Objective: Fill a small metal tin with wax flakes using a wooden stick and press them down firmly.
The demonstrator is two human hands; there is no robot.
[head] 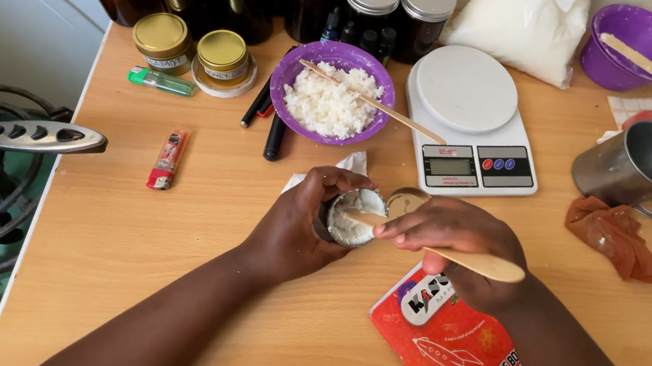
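On the wooden worktop (163, 271), at frame centre, the left hand (299, 226) wraps around a small tin of white wax (351, 217) while the right hand (460, 251) grips a wooden spatula (451, 254) dipping into it, below the purple bowl (332, 91) and white kitchen scale (469, 118).

At your five o'clock lies a red exercise book (460, 362) with a white rocket drawing. At one o'clock, the white scale's grey screen (451, 167); at eleven, two white-labelled gold-lidded jars (162, 41).
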